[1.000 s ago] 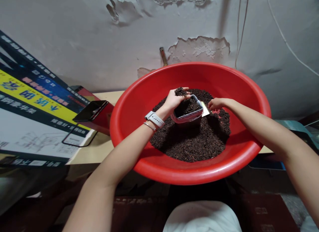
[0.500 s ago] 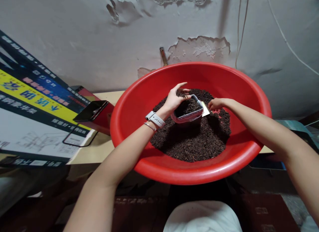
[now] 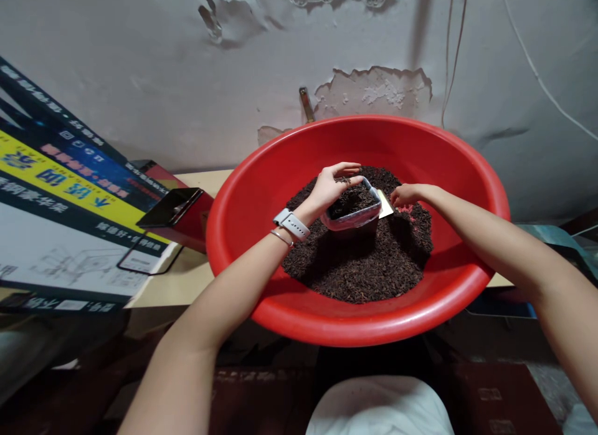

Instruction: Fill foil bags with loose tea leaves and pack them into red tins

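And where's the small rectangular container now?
In the head view, the container is just right of centre, inside the round red plastic basin, between the left hand and the right hand.

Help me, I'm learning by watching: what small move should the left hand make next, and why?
Probably a slight shake of the left hand over the container: some dark bits seem to cling to that hand, close to the container's open top.
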`<state>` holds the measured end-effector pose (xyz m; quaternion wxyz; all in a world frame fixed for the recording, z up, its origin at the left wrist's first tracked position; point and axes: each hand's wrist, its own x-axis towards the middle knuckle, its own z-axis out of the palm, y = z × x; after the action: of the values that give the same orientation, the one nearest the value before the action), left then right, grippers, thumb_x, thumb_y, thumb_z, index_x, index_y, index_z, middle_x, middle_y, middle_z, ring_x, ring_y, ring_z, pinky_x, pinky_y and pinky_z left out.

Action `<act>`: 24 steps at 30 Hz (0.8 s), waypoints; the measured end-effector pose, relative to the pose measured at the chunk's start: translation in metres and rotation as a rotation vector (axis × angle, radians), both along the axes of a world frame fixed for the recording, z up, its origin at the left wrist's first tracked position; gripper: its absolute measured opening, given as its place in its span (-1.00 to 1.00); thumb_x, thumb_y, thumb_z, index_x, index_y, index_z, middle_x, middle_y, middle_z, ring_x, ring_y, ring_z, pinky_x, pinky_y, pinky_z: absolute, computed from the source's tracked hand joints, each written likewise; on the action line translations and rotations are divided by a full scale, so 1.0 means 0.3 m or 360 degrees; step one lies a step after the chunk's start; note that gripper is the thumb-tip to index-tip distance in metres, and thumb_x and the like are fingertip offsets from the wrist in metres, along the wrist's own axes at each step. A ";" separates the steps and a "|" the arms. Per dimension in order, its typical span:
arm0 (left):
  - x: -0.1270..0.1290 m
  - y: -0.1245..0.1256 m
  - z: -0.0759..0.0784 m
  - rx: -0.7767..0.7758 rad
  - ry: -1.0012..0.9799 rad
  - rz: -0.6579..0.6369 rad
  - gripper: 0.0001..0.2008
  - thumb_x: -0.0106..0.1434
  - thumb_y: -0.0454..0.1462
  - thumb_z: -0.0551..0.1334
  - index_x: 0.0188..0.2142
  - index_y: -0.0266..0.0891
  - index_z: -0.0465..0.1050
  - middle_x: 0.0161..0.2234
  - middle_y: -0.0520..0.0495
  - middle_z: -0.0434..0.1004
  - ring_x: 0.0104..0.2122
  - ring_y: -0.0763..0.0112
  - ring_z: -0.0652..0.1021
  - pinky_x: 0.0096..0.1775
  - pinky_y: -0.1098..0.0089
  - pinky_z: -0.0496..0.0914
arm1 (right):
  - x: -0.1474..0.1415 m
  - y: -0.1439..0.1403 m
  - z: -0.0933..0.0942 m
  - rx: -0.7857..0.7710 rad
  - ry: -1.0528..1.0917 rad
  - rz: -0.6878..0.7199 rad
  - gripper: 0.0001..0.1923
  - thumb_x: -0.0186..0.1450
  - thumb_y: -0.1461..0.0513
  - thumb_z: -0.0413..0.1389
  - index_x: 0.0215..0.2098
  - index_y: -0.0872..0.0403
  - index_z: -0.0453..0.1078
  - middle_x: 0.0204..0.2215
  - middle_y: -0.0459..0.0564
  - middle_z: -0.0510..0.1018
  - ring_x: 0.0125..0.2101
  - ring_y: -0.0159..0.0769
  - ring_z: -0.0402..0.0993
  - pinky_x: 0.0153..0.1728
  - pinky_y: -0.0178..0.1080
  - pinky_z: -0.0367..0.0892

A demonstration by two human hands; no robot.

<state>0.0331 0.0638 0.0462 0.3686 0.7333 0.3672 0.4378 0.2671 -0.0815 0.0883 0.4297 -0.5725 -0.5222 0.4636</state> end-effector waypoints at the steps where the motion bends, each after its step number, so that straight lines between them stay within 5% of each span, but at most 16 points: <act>1: -0.003 0.001 0.005 0.0035 0.0000 0.0009 -0.57 0.09 -0.15 0.39 -0.06 -0.27 0.52 -0.01 -0.23 0.58 0.03 0.13 0.53 0.12 0.07 0.35 | 0.002 -0.003 0.000 0.0012 -0.0001 0.0041 -0.75 0.17 0.06 0.19 -0.18 -0.19 0.57 -0.13 -0.21 0.60 0.04 -0.06 0.44 0.05 -0.08 0.39; 7: -0.035 0.004 0.051 0.0300 0.0158 0.0182 -0.43 0.09 -0.08 0.37 0.08 -0.20 0.43 0.14 -0.18 0.46 0.14 0.07 0.43 0.15 0.04 0.30 | 0.029 -0.006 -0.018 0.0002 0.0010 0.0086 -0.67 0.16 0.08 0.18 -0.10 -0.22 0.54 -0.09 -0.24 0.59 0.08 -0.06 0.43 0.05 -0.10 0.41; 11: -0.031 0.006 0.034 0.0387 0.0376 0.0209 -0.41 0.21 -0.01 0.25 0.19 -0.15 0.32 0.22 -0.18 0.36 0.21 0.08 0.36 0.18 0.04 0.26 | 0.075 0.003 -0.064 -0.0018 0.0009 0.0025 -0.64 0.14 0.12 0.20 -0.07 -0.18 0.54 -0.10 -0.21 0.61 0.04 -0.08 0.47 0.01 -0.13 0.43; 18: 0.023 -0.012 -0.041 0.0257 0.1357 -0.0015 -0.37 0.40 0.05 -0.10 0.34 -0.19 0.09 0.39 -0.19 -0.03 0.38 0.15 -0.01 0.33 0.01 -0.17 | 0.067 0.004 -0.058 -0.0008 -0.0064 -0.0035 -0.57 0.11 0.07 0.21 -0.05 -0.02 0.54 -0.06 -0.07 0.61 -0.04 -0.13 0.52 -0.07 -0.26 0.41; 24: 0.020 -0.019 -0.052 0.0145 0.1290 0.0024 -0.27 0.36 0.11 -0.03 0.38 -0.21 -0.03 0.42 -0.24 -0.18 0.40 0.08 -0.16 0.30 -0.08 -0.36 | 0.073 -0.007 -0.073 -0.0085 0.0030 -0.0044 -0.62 0.15 0.13 0.21 -0.06 -0.02 0.54 -0.07 -0.03 0.61 -0.06 -0.19 0.51 -0.04 -0.23 0.38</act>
<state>0.0389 0.0582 0.0305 0.1579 0.8593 0.4684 0.1319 0.2889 -0.0836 0.0663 0.4255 -0.5866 -0.4976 0.4768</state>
